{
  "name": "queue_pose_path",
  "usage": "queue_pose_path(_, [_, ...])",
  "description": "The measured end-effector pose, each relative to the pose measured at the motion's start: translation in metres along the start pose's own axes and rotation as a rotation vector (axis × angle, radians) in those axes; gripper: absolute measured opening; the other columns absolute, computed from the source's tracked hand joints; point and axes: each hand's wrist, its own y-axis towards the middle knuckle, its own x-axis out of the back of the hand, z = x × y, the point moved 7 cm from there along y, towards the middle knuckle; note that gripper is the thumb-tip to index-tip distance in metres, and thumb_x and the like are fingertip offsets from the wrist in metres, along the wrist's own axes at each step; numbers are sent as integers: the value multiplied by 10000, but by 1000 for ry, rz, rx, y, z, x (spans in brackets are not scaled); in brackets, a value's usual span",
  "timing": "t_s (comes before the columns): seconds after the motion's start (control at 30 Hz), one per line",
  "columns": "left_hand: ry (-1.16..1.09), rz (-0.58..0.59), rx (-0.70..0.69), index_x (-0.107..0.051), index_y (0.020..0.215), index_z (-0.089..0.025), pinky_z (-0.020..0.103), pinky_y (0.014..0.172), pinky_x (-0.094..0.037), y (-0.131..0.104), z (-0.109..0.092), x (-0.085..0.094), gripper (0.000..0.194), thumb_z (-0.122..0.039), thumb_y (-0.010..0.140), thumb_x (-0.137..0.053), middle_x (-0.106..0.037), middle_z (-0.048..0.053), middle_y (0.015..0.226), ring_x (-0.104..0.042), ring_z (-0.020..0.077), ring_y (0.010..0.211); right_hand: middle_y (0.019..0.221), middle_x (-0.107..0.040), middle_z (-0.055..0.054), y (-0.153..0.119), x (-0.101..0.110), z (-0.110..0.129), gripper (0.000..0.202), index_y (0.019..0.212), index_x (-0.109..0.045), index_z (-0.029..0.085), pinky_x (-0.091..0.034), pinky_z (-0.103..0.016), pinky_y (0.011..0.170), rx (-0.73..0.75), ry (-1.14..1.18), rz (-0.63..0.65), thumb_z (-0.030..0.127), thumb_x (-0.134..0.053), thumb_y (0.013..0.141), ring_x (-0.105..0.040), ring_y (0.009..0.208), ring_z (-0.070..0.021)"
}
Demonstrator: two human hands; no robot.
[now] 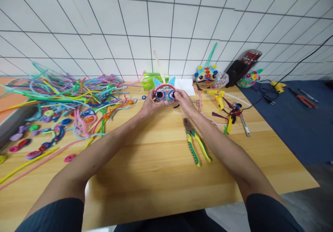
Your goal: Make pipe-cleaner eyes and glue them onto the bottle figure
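Observation:
A small round clear craft figure point(165, 93) with blue pointed ears, a red band and two black-centred eyes is held upright between both hands near the back of the table. My left hand point(152, 103) wraps its left side. On its right side, my right hand point(183, 100) grips it, with the thumb beside the right eye. A pale stick rises behind the figure, and a green box point(148, 81) stands just behind it. White paper point(185, 86) lies behind my right hand.
Pipe cleaners point(65, 89) and coiled pieces point(44, 145) cover the wooden table's left side. Pliers point(194, 138) lie near my right forearm. Farther right are a yellow glue gun point(218, 98), a pen point(245, 125), a decorated figure point(206, 77) and a dark red bottle point(249, 60).

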Motion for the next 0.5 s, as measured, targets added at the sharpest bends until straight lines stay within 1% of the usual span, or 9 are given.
queue_pose_path(0.1, [-23,-11,3,-554,1333,-182,494,1072,-559,14,8,9,950,-507,576,-1027,-672,163,1387,-682,337,1251,1184,-784,-43,23,-7,-3,660,1110,-654,271,-591,-466,1075,1,-5,13,793,-786,729,-717,1169,-257])
queue_pose_path(0.2, [-7,5,-13,-579,1279,-158,491,1082,-549,27,15,18,879,-487,593,-1020,-688,153,1323,-693,319,1213,1175,-778,-55,39,-13,-11,665,1097,-653,260,-587,-480,1072,-6,-17,16,793,-783,721,-721,1144,-259])
queue_pose_path(0.33, [-23,44,-25,-606,1233,-143,498,1108,-529,39,25,23,811,-507,626,-1001,-702,148,1287,-693,304,1192,1209,-763,-73,48,-13,-22,685,1111,-659,249,-571,-503,1095,-18,-41,-3,807,-757,727,-710,1173,-274])
queue_pose_path(0.43, [-55,34,-30,-603,1230,-151,498,1103,-533,45,32,24,821,-514,614,-1007,-707,147,1284,-695,307,1195,1233,-754,-64,53,-12,-25,671,1106,-672,257,-548,-500,1137,-18,-55,-11,814,-740,738,-684,1244,-276])
queue_pose_path(0.5, [-69,14,-29,-597,1242,-162,499,1095,-541,47,35,25,847,-522,597,-1013,-702,151,1309,-693,317,1209,1228,-755,-60,57,-12,-27,670,1101,-677,259,-545,-497,1145,-19,-59,-11,816,-743,735,-679,1254,-274])
